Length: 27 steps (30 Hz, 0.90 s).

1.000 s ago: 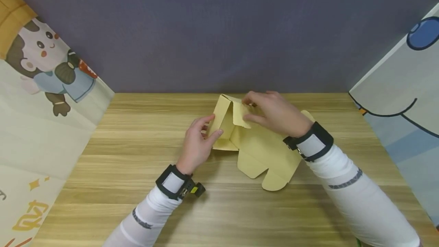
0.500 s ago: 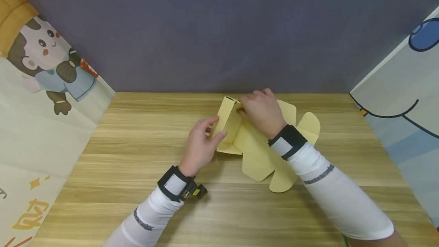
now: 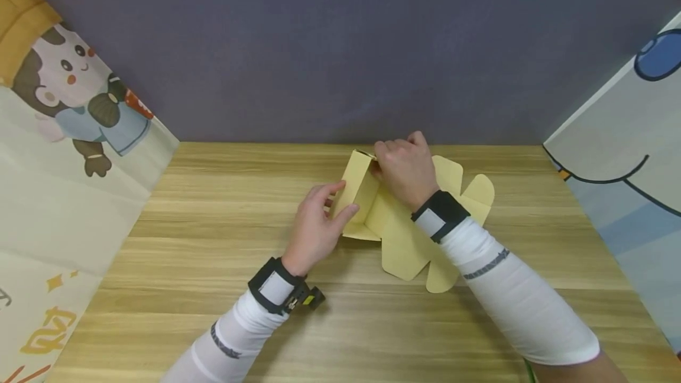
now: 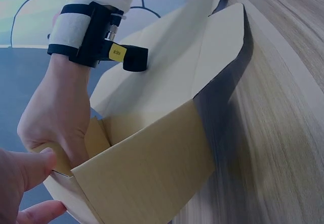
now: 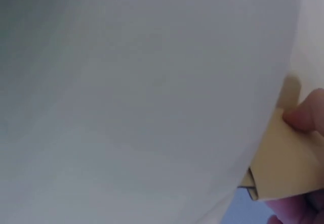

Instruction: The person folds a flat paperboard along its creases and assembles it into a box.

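A pale yellow cardboard box (image 3: 351, 185), partly folded, stands on the table with its walls raised on the left. Its wide flat panel with cut-out flaps (image 3: 407, 256) spreads to the right. My left hand (image 3: 314, 226) holds the left wall between thumb and fingers. Curled over the far wall, my right hand (image 3: 407, 170) pinches the cardboard, its fingertips partly hidden. The left wrist view shows the thumb (image 4: 38, 168) at the box corner and the right hand (image 4: 55, 107) reaching inside. In the right wrist view, thumb and fingers grip a folded wall (image 5: 286, 166); a pale blur covers most of it.
The wooden tabletop (image 3: 213, 223) ends at a dark grey wall (image 3: 340, 52) close behind the box. Printed cartoon sheets line the left side (image 3: 80, 87) and right side (image 3: 628, 152). A thin green strip (image 3: 529, 369) shows beside the right elbow.
My right hand moved left and took hold of the far wall; the flap that hung over the box there has gone down inside. The box and left hand shifted slightly right.
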### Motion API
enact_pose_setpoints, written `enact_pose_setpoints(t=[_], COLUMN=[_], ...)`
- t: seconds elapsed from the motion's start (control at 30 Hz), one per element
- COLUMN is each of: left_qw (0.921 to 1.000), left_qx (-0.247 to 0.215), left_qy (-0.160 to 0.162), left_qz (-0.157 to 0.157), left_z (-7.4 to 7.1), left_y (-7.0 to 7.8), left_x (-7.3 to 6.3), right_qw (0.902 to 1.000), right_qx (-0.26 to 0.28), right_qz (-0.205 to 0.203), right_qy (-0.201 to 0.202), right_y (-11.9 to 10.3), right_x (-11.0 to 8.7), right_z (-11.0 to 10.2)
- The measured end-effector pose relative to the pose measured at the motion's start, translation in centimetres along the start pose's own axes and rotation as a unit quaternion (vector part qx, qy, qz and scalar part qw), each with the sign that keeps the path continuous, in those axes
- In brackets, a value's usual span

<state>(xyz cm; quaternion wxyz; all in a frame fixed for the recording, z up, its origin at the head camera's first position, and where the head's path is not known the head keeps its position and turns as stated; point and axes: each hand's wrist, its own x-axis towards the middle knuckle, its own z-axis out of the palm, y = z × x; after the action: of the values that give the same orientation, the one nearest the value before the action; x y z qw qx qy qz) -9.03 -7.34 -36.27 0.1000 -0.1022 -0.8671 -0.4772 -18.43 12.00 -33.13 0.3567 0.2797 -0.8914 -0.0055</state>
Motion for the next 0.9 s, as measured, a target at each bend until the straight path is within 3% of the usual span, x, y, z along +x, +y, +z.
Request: enact_pose_setpoints(t=[0.23,0.57,0.8,0.9], left_qw=[0.9999,0.9988,0.9965,0.9949], left_qx=[0.014,-0.042,-0.060,-0.068], left_qy=[0.002,0.005,0.045,0.058], left_qz=[0.004,-0.023,-0.037,-0.048], left_z=[0.2,0.2,-0.2,-0.4], left_y=[0.1,-0.5,-1.3,-1.7], left_x=[0.0,0.0,0.4,0.7], right_qw=[0.9999,0.9999,0.9980,0.9924], right_qx=[0.002,0.008,0.051,0.105], right_qz=[0.001,-0.007,0.011,0.037], right_qy=[0.014,-0.006,-0.037,-0.053], right_y=[0.0,0.4,0.8,0.8], right_x=[0.0,-0.1,-0.4,-0.8], right_z=[0.1,-0.5,-2.9,-4.3])
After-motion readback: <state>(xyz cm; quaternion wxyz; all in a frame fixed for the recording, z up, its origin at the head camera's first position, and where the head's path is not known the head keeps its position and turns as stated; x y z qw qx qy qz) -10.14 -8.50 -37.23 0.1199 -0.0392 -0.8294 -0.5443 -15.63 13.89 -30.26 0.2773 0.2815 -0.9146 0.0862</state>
